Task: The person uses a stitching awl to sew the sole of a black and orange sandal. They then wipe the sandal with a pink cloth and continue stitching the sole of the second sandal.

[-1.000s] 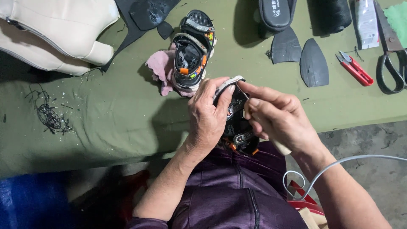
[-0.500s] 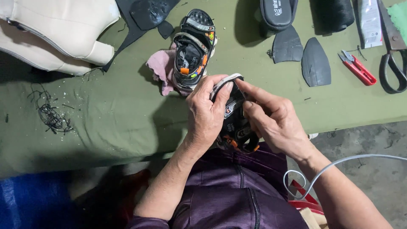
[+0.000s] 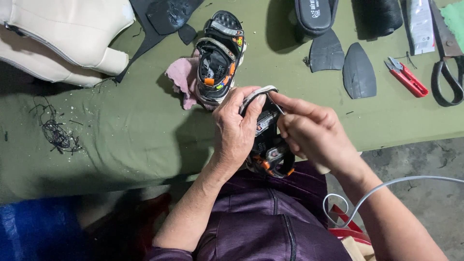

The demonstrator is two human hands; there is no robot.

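My left hand (image 3: 236, 130) grips a small black sandal (image 3: 268, 145) with orange trim, held over my lap at the table's near edge. The thumb presses on the sandal's grey sole rim. My right hand (image 3: 311, 130) pinches a thin needle-like tool (image 3: 276, 104) against that rim, fingers closed around it. A matching black sandal (image 3: 218, 58) lies on the green table cloth (image 3: 121, 125) just beyond, partly resting on a pink rag (image 3: 182, 79).
Red snips (image 3: 407, 77) and large black scissors (image 3: 447, 72) lie at the right. Two dark sole pieces (image 3: 358, 70) and a black shoe (image 3: 315, 14) sit at the back. A cream bag (image 3: 58, 38) is at the far left, tangled black thread (image 3: 55, 130) below it. A white cable (image 3: 386, 186) crosses my right forearm.
Both hands stay on the sandal. My right hand has shifted slightly down and left along the sole rim, with the tool tip at the edge.
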